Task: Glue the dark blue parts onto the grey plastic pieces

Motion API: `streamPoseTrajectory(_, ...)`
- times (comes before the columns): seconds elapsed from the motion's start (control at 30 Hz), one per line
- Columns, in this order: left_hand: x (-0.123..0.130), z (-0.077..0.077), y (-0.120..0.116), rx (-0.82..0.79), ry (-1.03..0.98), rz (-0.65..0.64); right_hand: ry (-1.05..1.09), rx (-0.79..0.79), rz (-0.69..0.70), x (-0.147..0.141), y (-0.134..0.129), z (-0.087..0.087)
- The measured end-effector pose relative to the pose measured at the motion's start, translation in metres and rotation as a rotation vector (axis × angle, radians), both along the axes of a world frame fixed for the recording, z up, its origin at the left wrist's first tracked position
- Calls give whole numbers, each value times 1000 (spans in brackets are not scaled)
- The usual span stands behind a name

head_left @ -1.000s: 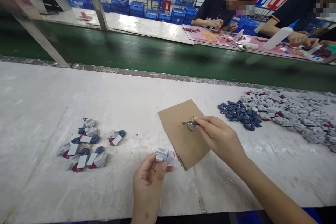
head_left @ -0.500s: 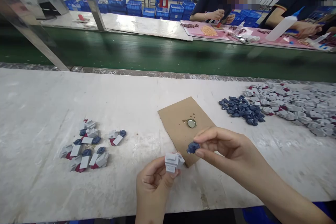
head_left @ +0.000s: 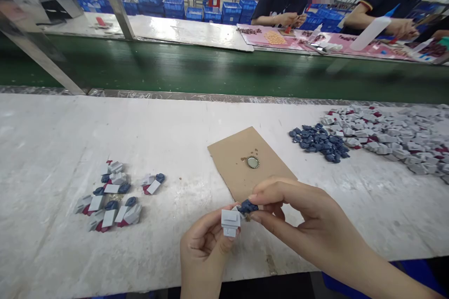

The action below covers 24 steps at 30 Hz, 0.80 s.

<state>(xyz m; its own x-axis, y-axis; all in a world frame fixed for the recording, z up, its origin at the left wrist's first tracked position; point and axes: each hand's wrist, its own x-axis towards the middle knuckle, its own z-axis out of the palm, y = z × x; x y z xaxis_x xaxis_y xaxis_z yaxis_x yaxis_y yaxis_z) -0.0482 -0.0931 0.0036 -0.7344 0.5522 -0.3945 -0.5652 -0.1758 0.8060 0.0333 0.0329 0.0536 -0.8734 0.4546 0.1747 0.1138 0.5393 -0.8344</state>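
Note:
My left hand (head_left: pixel 206 240) grips a small light-grey plastic piece (head_left: pixel 230 223) with stepped block shapes between thumb and fingers. In my right hand (head_left: pixel 298 215) a dark blue plastic piece (head_left: pixel 248 206) is pinched by thumb and forefinger. The blue piece meets the right side of the grey one; whether it is seated there I cannot tell. Just beyond my hands lies a brown cardboard sheet (head_left: pixel 242 180) with a bottle cap (head_left: pixel 253 162) on it, open side up, beside some brown specks.
Several joined grey, maroon and blue pieces (head_left: pixel 109 217) lie at left. At right are a heap of blue pieces (head_left: pixel 319 142) and a larger heap of grey and maroon pieces (head_left: pixel 396 138). Past the green belt (head_left: pixel 196 70), people work at a pink-covered table (head_left: pixel 259 39).
My right hand has moved left and slightly down, bringing the blue piece against the grey one. The left hand keeps its grip. The whole view has shifted slightly.

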Motion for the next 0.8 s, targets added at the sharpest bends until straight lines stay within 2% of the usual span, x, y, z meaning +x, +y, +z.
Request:
streamPoseTrajectory(0.23, 3, -2, -2, -43, 98, 12, -4, 68, 67, 3, -5, -2)
streamPoseTrajectory(0.37, 9, -8, -3, -74, 144, 43, 27, 3, 28, 4, -10, -12)
streamPoseTrajectory(0.53, 13, -15, -3, -87, 101, 26, 57, -75, -71, 4, -19, -22)
streamPoseTrajectory(0.67, 10, -13, 0, -52, 44, -21, 86, -148, -102, 5, -23, -23)
streamPoseTrajectory(0.8, 2, -9, 3, -101, 28, -86, 31, -196, -101, 6, -13, -24)
